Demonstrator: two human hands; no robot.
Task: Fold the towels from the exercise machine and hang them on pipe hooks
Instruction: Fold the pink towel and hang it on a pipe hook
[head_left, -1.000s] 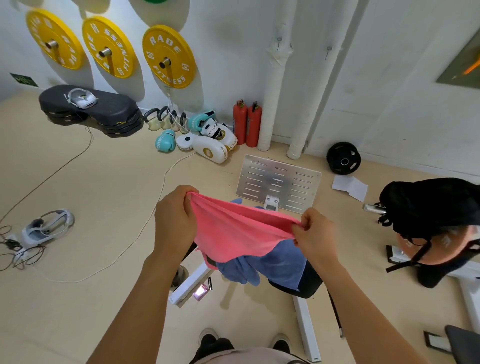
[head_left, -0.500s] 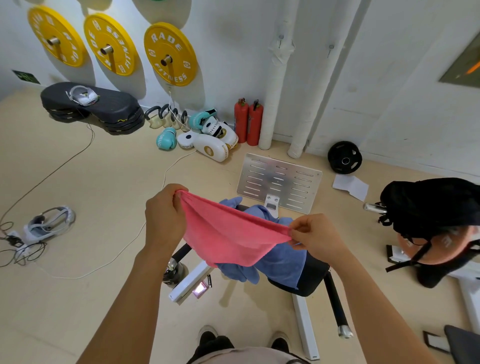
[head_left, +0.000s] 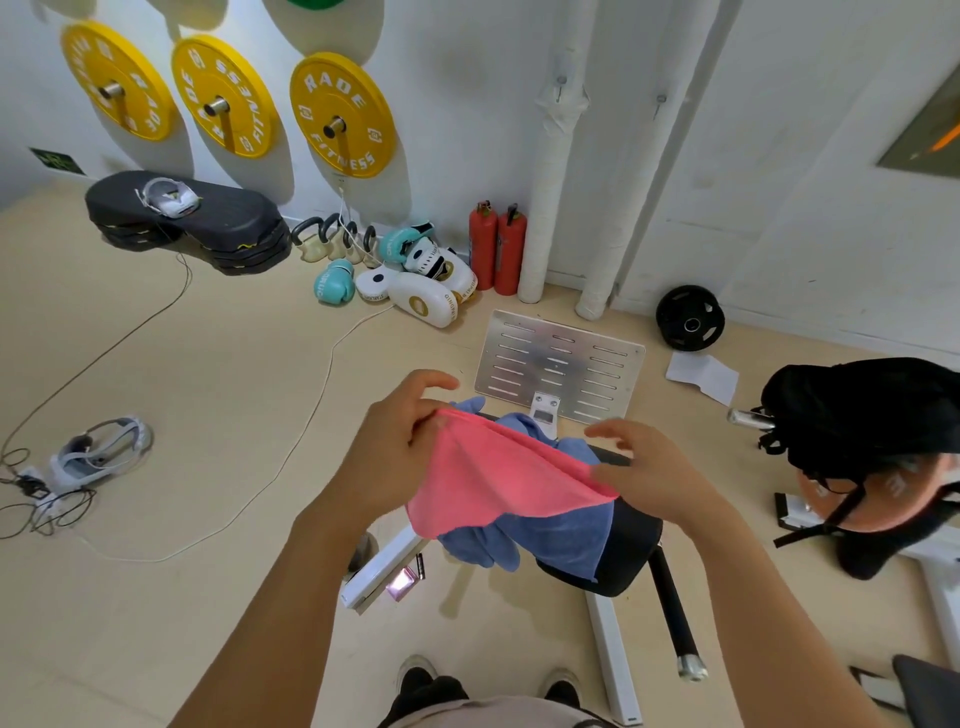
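Note:
A pink towel (head_left: 493, 480) stretches between my two hands, held in the air above the exercise machine (head_left: 618, 551). My left hand (head_left: 400, 447) pinches its left corner with thumb and fingers. My right hand (head_left: 644, 473) holds the right corner, its upper fingers spread. Under the pink towel a blue towel (head_left: 550, 530) lies draped over the machine's black padded seat. Two white wrapped pipes (head_left: 553, 171) run up the far wall, each with a small metal hook (head_left: 560, 83) near the top.
A slotted metal plate (head_left: 561, 364) leans at the machine's far end. Two red extinguishers (head_left: 496, 249), boxing gloves and pads (head_left: 415, 280), kettlebells and a black weight plate (head_left: 690, 325) line the wall. A black bag (head_left: 862, 415) sits right. Cables (head_left: 218, 519) cross the floor left.
My hands have moved closer together, so the pink towel sags more between them. My fingers have loosened and spread at both corners.

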